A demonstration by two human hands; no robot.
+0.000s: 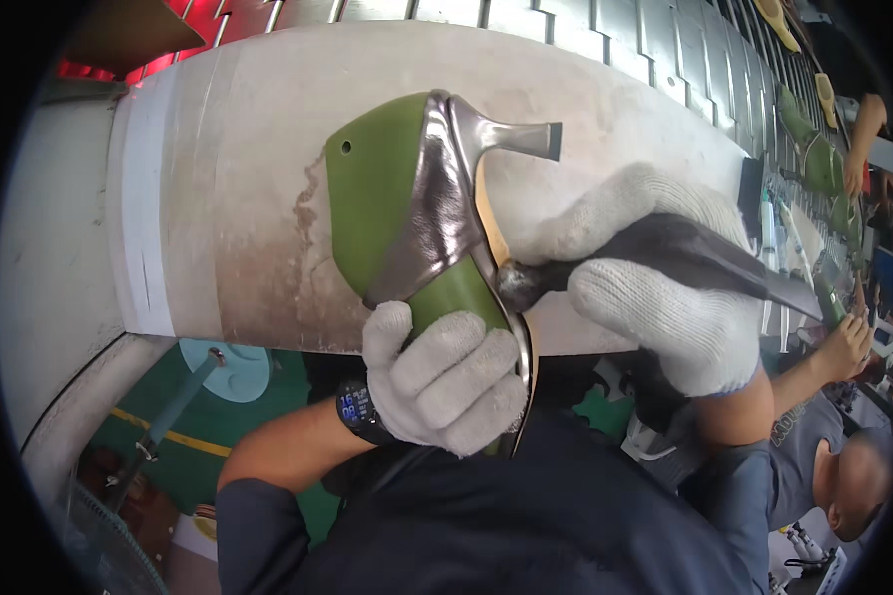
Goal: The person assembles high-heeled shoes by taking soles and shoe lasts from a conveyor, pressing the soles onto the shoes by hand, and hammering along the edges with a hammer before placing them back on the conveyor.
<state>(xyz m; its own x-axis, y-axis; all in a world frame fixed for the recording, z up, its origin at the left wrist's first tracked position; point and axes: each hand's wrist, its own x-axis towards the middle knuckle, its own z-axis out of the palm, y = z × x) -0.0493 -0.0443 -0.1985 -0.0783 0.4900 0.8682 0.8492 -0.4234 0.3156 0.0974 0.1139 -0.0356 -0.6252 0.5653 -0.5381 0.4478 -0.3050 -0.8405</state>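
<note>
Bench [258, 129] below us, and our left hand [446, 382] clamps the shoe [437, 203] over its near edge, seemingly for steadiness; our right hand [675, 322] grips the tool [665, 248], head [521, 288] at the sole [489, 216]. Slats [526, 22] run beyond.

1. I judge this a shoemaking workshop from my remote station: a shiny bronze high-heeled shoe [442, 188] wraps part of 1 green plastic foot-shaped last [372, 198].
2. I see a conveyor-like run of silver metal slats [655, 55] beyond the stained beige workbench [253, 129].
3. More green foot-shaped forms [822, 164] and a grey-shirted co-worker [807, 446] appear at right.
4. The green floor [293, 377] carries a yellow stripe [193, 440].
</note>
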